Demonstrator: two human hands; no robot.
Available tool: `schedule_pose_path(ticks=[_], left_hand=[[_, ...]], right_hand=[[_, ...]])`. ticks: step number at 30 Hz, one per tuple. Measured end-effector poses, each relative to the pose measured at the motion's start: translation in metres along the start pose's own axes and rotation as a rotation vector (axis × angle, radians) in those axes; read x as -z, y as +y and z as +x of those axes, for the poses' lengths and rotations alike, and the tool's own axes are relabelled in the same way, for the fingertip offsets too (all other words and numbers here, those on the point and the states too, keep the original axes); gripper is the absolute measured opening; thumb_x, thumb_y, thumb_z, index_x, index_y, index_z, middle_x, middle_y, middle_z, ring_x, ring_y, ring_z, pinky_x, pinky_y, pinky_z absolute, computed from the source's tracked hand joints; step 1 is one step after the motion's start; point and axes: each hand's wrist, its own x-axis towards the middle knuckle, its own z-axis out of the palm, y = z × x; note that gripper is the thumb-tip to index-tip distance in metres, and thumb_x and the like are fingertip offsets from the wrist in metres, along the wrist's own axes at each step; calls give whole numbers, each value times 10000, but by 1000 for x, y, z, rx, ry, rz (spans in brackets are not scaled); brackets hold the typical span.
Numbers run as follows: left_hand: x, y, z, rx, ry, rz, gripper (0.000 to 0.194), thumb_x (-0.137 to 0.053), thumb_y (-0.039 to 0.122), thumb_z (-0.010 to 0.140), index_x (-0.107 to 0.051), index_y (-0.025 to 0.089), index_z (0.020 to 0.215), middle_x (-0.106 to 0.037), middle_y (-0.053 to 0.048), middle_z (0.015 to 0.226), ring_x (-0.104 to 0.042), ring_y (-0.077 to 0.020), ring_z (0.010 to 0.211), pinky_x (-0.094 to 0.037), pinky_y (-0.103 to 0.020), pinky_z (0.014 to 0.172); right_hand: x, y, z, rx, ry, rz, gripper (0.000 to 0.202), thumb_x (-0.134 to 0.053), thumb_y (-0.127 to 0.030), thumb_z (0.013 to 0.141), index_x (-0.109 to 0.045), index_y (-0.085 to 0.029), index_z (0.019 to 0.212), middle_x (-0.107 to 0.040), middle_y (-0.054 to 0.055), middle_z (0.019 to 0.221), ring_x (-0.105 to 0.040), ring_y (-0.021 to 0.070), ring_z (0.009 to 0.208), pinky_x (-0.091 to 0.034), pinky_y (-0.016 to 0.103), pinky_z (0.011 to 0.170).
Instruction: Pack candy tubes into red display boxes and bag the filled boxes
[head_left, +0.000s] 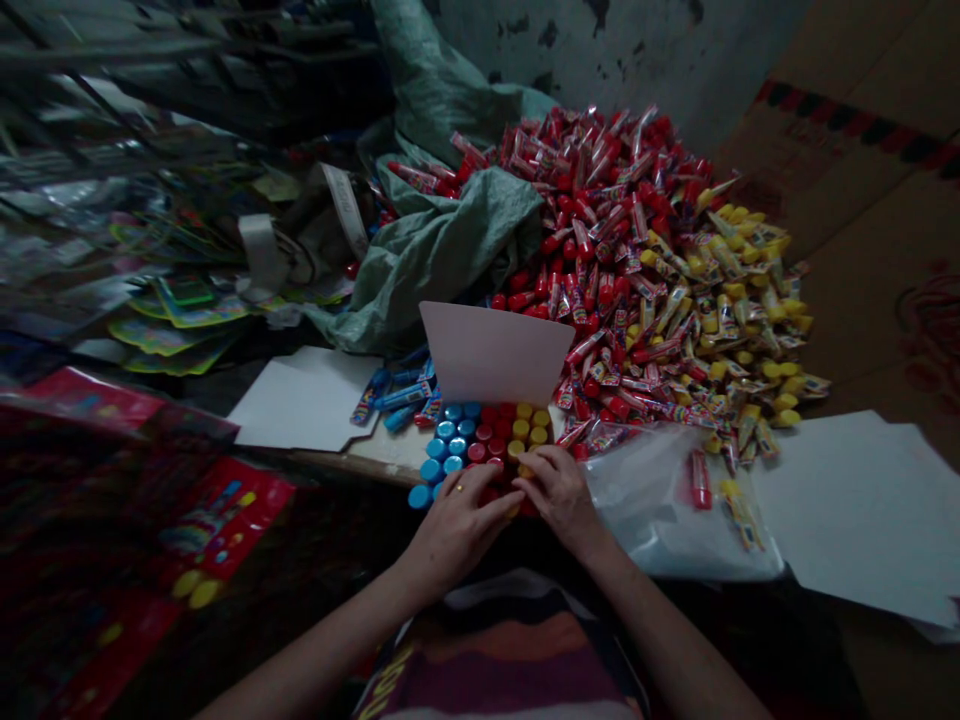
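Observation:
A block of upright tubes stands at the table's front edge, with blue caps [437, 460] on the left, red caps [487, 432] in the middle and yellow caps [523, 428] on the right. My left hand [459, 520] lies over the front of the block, its fingers bent and closed on the red-capped tubes. From the right, my right hand [559, 492] curls its fingers round the yellow-capped tubes. The fingers partly hide the front rows. Behind the block, a white card [495, 355] stands upright, leaning slightly back.
A large heap of red-capped tubes [592, 200] and yellow-capped tubes [750, 270] rises behind, beside a green sack [442, 240]. Loose blue tubes [405, 395] and white cards [300, 400] lie left. Right are a clear plastic bag [652, 510] and white sheets [862, 510].

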Motion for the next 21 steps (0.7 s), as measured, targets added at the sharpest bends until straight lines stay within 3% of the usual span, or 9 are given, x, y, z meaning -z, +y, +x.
schedule_pose_path(ticks=[5, 9, 14, 21], left_hand=[[-10, -1, -7, -10, 78, 44, 292, -524, 223, 917, -633, 293, 1179, -537, -127, 1249, -525, -251, 1136, -441, -426, 904], [-11, -3, -9, -42, 184, -21, 248, -516, 179, 916, -650, 241, 1116, -610, -107, 1147, -569, -206, 1053, -466, -359, 849], [-10, -4, -11, -33, 180, -76, 247, -525, 153, 906, -635, 232, 1113, -634, -94, 1123, -578, -193, 1050, -470, -351, 856], [-7, -3, -10, -49, 205, -67, 230, -519, 150, 907, -631, 233, 1091, -644, -92, 1113, -589, -195, 1045, -480, -345, 839]], right_hand=[[-5, 3, 1, -29, 35, -13, 283, -604, -287, 889, -612, -275, 1172, -582, 61, 1033, -585, 195, 961, -532, 343, 865], [-4, -3, 4, -23, 56, 3, 255, -577, -272, 904, -632, -251, 1153, -596, 67, 1019, -586, 190, 961, -525, 343, 871], [5, -7, 13, 20, -73, 89, 221, -552, -241, 919, -639, -222, 1121, -619, 64, 994, -595, 173, 941, -520, 319, 859], [9, -3, 17, 92, -268, -122, 217, -601, -248, 885, -666, -220, 1090, -636, 87, 1035, -563, 221, 964, -499, 369, 847]])
